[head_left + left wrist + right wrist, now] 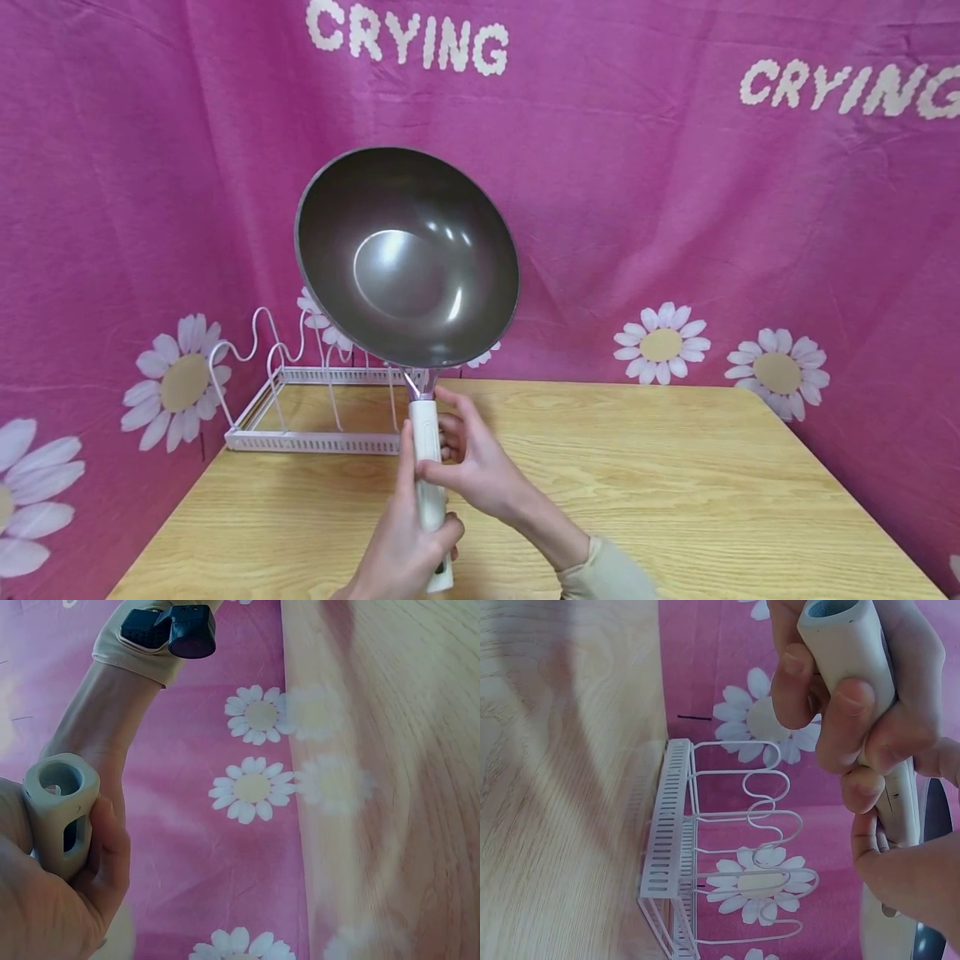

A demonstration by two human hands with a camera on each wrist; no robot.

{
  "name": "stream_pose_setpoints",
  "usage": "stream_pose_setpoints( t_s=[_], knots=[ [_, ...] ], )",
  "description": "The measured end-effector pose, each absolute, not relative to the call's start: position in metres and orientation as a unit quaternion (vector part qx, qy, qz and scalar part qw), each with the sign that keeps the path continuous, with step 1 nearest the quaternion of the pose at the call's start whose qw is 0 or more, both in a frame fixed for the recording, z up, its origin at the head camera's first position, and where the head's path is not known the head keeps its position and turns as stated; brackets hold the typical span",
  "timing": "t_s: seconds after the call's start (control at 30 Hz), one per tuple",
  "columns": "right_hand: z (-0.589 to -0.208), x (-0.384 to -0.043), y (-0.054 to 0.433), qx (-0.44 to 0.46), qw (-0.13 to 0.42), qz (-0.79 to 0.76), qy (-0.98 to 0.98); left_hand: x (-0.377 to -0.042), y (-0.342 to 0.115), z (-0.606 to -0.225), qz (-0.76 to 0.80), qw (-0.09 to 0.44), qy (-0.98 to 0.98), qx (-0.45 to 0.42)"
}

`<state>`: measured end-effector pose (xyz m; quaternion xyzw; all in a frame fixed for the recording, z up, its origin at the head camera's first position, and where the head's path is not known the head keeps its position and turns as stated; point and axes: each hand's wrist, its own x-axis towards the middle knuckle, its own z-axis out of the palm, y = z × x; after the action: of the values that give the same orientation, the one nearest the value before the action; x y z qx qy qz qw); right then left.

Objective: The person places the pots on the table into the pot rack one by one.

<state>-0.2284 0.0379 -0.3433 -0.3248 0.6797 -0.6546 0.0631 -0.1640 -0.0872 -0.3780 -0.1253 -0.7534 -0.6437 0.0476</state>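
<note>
Fingers of the left hand [401, 554] wrap the lower end of the wok's cream handle [427, 467], while the right hand [472, 467] pinches it higher up; both grips are closed round the handle. The dark wok [405, 254] stands tilted above the tabletop [675, 483], before a white wire rack [300, 408]. It is probably rigid, smooth-coated and bowl-heavy, so the handle is the best hold. The pink backdrop [712, 208] reads "CRYING".

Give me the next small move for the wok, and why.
Probably tilt the wok left and back toward the white wire rack. Both the left hand and right hand grip its pale handle, holding the pan upright above the wooden table, and the rack's slots stand just behind it.
</note>
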Motion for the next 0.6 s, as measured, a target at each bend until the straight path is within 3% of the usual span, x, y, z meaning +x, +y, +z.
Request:
stream_pose_setpoints(
  t_s=[0.6],
  knots=[
    [-0.339,-0.231,0.022,-0.33,0.066,-0.66,0.671,-0.162,-0.099,-0.374,-0.587,0.138,-0.792,-0.093]
  ],
)
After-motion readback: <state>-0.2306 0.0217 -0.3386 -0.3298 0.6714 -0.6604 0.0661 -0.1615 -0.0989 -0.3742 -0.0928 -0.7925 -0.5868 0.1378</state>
